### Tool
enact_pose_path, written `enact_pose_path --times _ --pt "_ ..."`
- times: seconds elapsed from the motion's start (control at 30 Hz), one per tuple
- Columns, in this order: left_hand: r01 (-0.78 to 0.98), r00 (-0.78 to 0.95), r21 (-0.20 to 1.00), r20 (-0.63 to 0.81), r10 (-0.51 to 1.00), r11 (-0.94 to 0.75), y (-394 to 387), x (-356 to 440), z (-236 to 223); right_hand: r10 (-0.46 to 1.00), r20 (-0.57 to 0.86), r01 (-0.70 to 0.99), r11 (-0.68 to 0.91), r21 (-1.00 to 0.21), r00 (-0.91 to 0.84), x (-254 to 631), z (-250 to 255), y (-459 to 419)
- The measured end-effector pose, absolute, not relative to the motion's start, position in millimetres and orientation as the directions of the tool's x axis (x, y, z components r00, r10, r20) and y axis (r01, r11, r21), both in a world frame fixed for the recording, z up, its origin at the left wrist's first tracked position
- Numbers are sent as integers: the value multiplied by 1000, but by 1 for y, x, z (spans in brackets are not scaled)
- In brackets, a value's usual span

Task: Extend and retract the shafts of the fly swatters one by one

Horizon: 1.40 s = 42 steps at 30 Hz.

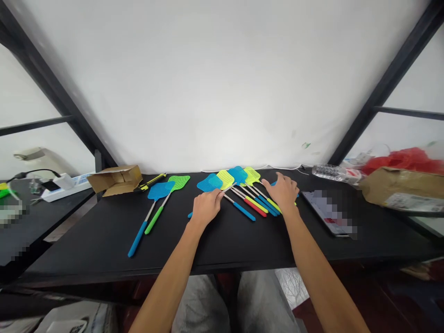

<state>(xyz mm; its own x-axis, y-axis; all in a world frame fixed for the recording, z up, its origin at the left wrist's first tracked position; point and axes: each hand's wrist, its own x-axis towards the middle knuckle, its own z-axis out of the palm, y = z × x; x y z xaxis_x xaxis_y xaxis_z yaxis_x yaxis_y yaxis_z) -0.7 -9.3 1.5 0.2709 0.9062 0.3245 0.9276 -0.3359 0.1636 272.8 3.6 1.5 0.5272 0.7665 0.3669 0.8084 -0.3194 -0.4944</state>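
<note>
On a black table lies a pile of fly swatters with blue, yellow and green heads and metal shafts ending in blue, red and green grips. My left hand pinches the metal shaft of a blue-headed swatter at the pile's left side. Resting flat with fingers spread, my right hand lies on the grips at the pile's right side. Two more swatters, one blue and one green, lie side by side farther left.
An open cardboard box sits at the back left. A phone or tablet lies right of my right hand. Behind it are a plastic bottle, a brown parcel and red material. A power strip rests on the side table left.
</note>
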Motion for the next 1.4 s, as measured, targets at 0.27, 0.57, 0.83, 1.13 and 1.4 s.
enact_pose_path --times 0.27,0.57,0.83,1.13,1.4 --pt "914 284 183 348 894 -362 -9 -2 -1 799 123 782 -524 -338 589 290 -12 8" --pt "897 285 220 372 883 -382 -11 -3 0 681 354 745 -441 -500 641 276 7 4" --pt "808 405 280 377 833 -519 -16 4 1 791 420 831 -190 -523 445 231 17 -7" --pt "768 446 294 391 805 -569 -17 7 -2 770 435 823 -198 -532 466 227 15 -8" --pt "767 448 289 397 801 -572 -16 7 -4 757 482 848 -176 -500 442 223 13 -8"
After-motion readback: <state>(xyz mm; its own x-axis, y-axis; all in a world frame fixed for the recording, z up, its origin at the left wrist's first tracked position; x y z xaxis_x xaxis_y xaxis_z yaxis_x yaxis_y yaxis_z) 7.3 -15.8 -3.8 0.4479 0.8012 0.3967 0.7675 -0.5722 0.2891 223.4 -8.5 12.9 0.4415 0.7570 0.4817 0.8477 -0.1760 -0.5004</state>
